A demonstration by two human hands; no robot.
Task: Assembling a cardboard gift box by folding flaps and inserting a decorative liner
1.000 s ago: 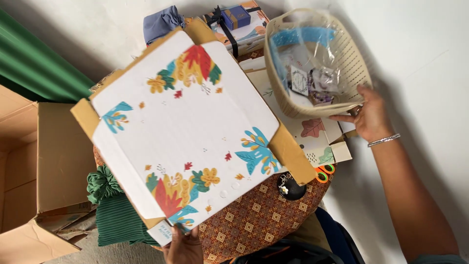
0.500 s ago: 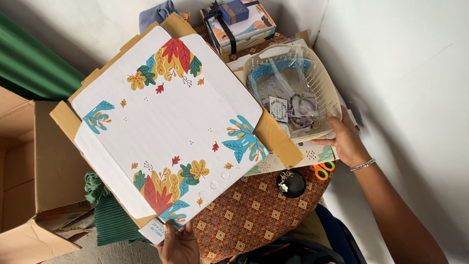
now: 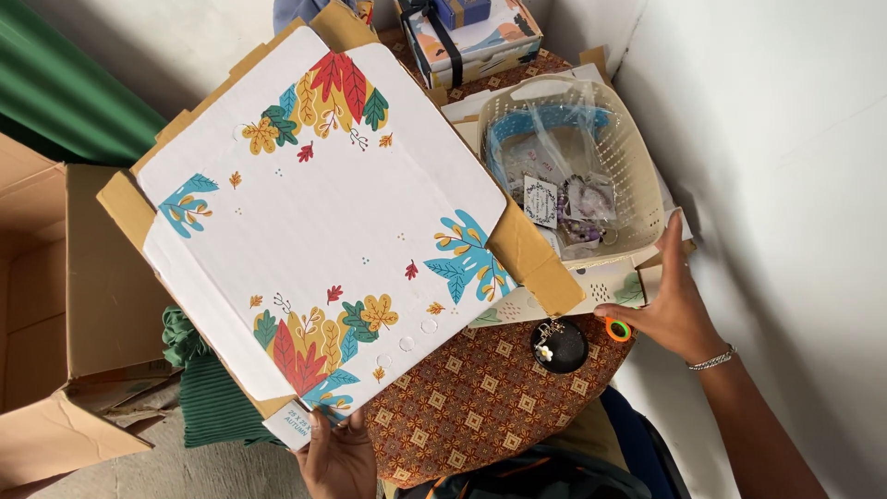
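My left hand (image 3: 340, 455) grips the near corner of a large flat white cardboard box panel (image 3: 323, 212) printed with coloured leaves, held tilted above the table. My right hand (image 3: 673, 305) rests open beside a beige perforated plastic basket (image 3: 628, 157), fingers stretched along its near right corner. The basket holds clear plastic bags, a blue band and small jewellery cards. Orange-handled scissors (image 3: 617, 329) lie just under my right hand's thumb.
A round table with a brown patterned cloth (image 3: 480, 397) carries a small black round object (image 3: 560, 344) and a strapped gift box (image 3: 467, 37) at the back. An open brown carton (image 3: 65, 305) stands at left, green fabric (image 3: 208, 388) beside it. A white wall runs along the right.
The basket came down from being lifted and tilted to standing on the table. My right hand slid from its rim to its near corner. The printed panel stayed in my left hand.
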